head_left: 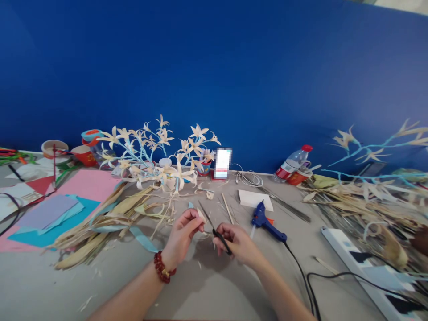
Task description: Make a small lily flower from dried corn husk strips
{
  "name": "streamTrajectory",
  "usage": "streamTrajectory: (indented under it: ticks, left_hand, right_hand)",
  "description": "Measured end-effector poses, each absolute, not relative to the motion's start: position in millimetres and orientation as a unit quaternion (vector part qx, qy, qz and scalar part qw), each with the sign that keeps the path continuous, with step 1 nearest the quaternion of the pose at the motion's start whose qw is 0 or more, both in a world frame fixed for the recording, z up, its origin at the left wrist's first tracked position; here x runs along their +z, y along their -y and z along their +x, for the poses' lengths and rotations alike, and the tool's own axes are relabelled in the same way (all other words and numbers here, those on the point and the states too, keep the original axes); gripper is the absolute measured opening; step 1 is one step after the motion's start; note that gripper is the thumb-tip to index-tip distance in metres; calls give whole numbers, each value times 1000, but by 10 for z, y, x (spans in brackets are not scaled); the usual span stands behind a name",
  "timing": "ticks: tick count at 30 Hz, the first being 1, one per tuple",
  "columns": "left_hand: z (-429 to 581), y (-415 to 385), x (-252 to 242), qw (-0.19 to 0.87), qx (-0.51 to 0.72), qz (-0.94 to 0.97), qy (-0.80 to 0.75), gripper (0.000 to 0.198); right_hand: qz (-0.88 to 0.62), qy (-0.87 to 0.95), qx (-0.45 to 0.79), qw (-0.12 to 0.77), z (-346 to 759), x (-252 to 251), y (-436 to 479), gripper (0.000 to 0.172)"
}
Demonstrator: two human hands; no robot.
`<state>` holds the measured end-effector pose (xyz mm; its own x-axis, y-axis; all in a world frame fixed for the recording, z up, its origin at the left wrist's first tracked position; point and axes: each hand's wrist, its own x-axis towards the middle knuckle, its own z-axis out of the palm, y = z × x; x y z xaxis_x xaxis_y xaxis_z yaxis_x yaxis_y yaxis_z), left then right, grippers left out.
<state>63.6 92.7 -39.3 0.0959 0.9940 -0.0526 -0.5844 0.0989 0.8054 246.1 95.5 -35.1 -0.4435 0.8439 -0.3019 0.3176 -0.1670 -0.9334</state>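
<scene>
Wall and table: plain blue wall [214, 80] behind a grey table [207, 294] strewn with craft scraps.
Pale petal: [201, 215] above the table's middle, at the left hand's fingertips, just beside the scissor blades; whether they touch it, I cannot tell.
Scissors: [216, 232] dark, blades pointing away from the person, handles in the right hand.
Left hand: [185, 227] pinching the petal between thumb and curled fingers, wrist bent a little inward, a dark red bead bracelet [162, 267] around it.
Right hand: [237, 243] gripping the scissor handles, fingers bent, forearm slanting in from the lower right.
Small cup: [203, 168] beside the phone [223, 160], partly hidden by flowers [182, 174]; its contents I cannot make out.
Bottle: [285, 170] clear plastic, red cap and label, tilted to the right.
Right-hand cup: [296, 179] red, leaning just beside the bottle, pale strips sticking out of its mouth.
Left-side cups: one pale [47, 149], one red [83, 156] and tipped; insides too unclear to tell.
Glue gun: [274, 229] blue, lying right of the right hand, near a white card [249, 199].
Far sides: dried husks [76, 252] and pink paper [90, 178] left, power strip [337, 243] right.
</scene>
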Motion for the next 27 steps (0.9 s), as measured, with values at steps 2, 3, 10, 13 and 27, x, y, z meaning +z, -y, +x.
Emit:
streamTrajectory:
  ticks: [2,3,10,13,27]
  left_hand:
    - [634,-932,-415,667,595,315,-320,15]
    - [633,-933,-425,667,595,314,-319,15]
    - [631,-938,-437,673,601,306,-304,12]
    - [628,-942,-424,672,603,306,-302,11]
    - [642,-944,-417,688,582,325,-287,13]
  right_hand:
    - [-438,599,621,251,2460,-334,-916,48]
    - [-419,597,632,262,2458,-330,-901,49]
    - [-404,591,637,286,2420,-390,-877,54]
    - [-434,609,605,274,2434,-410,-906,51]
    - [-601,798,40,-19,2347,-322,-851,18]
